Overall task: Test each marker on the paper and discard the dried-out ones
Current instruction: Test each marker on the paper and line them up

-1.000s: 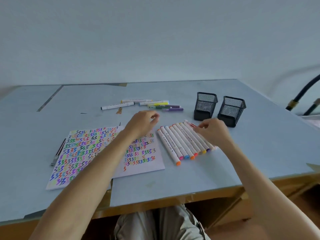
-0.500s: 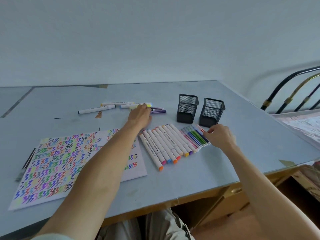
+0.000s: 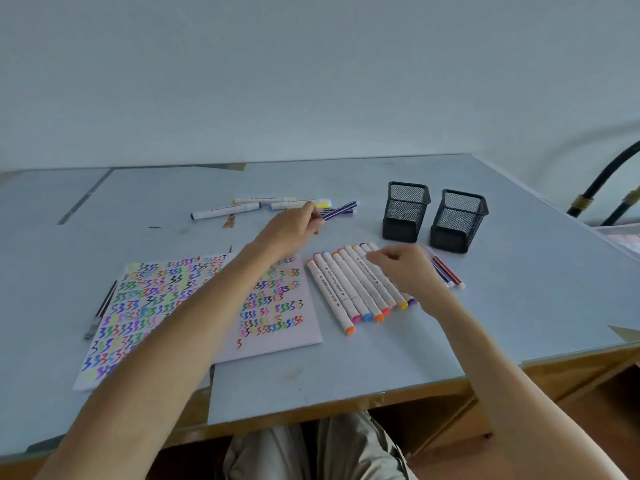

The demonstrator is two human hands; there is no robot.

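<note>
Your left hand [image 3: 294, 225] has just lifted a thin purple marker [image 3: 341, 209] off the loose pile at upper centre of the worktop [image 3: 519, 306], fingers pinched on its near end. Half a second ago that hand lay flat on the pile. Your right hand [image 3: 407, 271] rests loosely curled on the row of white markers [image 3: 346, 292]. Next comes a stroke on the scribbled paper [image 3: 277, 306], lower left.
</note>
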